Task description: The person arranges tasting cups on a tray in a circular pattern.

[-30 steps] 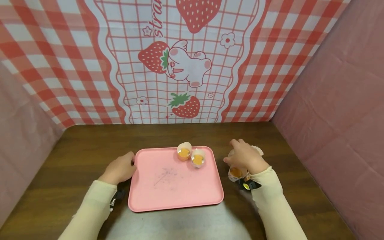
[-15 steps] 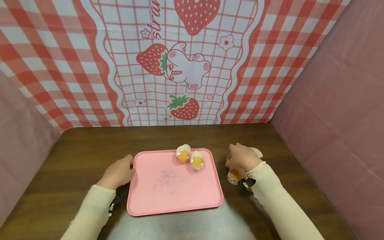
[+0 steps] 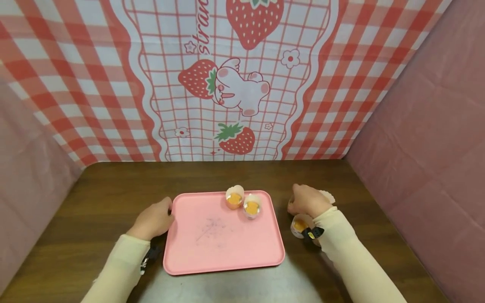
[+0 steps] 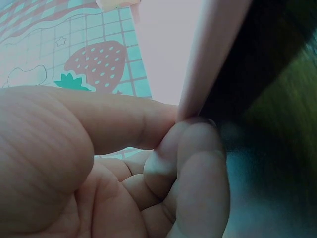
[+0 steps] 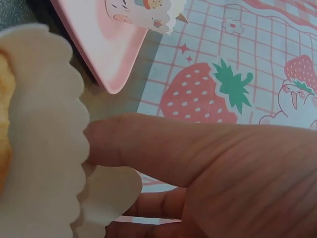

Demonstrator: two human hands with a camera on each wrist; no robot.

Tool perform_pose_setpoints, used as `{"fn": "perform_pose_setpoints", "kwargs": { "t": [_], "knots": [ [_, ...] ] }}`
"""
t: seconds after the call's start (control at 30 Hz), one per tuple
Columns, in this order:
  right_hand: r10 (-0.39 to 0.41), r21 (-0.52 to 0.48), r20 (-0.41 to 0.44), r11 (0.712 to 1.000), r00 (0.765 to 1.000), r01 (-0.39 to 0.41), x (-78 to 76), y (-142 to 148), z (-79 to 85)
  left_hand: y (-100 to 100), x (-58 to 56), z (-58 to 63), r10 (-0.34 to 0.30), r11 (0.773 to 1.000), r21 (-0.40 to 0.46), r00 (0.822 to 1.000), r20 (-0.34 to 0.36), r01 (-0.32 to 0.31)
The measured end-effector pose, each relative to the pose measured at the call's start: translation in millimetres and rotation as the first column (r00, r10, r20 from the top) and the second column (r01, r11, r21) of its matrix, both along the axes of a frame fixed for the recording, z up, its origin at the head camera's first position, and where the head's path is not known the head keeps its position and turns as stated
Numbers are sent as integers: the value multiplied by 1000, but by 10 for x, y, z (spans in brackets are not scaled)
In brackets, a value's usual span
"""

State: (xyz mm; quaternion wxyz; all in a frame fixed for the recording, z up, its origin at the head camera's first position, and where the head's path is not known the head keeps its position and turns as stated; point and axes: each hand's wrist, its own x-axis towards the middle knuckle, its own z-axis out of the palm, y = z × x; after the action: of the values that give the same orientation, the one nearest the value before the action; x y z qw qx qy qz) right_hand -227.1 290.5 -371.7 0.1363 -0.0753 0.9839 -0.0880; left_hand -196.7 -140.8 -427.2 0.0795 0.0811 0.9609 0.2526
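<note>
In the head view my left hand [image 3: 153,219] pinches the left rim of a pink tray [image 3: 223,248]. The left wrist view shows thumb and fingers meeting on the tray's edge [image 4: 198,64]. Two cupcakes in pale paper cups, one [image 3: 235,200] beside the other [image 3: 252,207], stand at the tray's back right. Right of the tray, my right hand [image 3: 308,200] grips a scalloped paper cup [image 5: 109,193] between thumb and fingers; the hand mostly hides it. A cupcake [image 3: 300,226] stands just nearer, by the wrist; another cup's rim [image 3: 327,196] shows behind the hand.
The tray lies on a dark brown wooden table [image 3: 113,181]. A strawberry-print checked cloth [image 3: 242,105] hangs along the back, with pink cloth [image 3: 420,139] at the right side. A greyish pale patch [image 3: 223,288] lies before the tray.
The right hand has come down and its fingers have drawn in on the paper cup. The left hand stays on the tray's rim. The head view has shifted slightly.
</note>
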Motion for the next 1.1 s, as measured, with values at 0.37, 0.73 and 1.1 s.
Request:
{"fn": "perform_pose_setpoints", "kwargs": {
  "t": [0.37, 0.73, 1.1],
  "knots": [
    [25, -27, -98, 999, 995, -28, 21, 13, 32, 20, -4, -13, 0, 1000, 3, 1000, 1, 0],
    [18, -193, -337, 977, 941, -87, 137, -195, 262, 9, -24, 3, 5, 1000, 14, 999, 38, -6],
    [72, -175, -373, 974, 925, -146, 331, -530, 300, -17, -46, -7, 11, 1000, 13, 999, 47, -12]
  ]
}}
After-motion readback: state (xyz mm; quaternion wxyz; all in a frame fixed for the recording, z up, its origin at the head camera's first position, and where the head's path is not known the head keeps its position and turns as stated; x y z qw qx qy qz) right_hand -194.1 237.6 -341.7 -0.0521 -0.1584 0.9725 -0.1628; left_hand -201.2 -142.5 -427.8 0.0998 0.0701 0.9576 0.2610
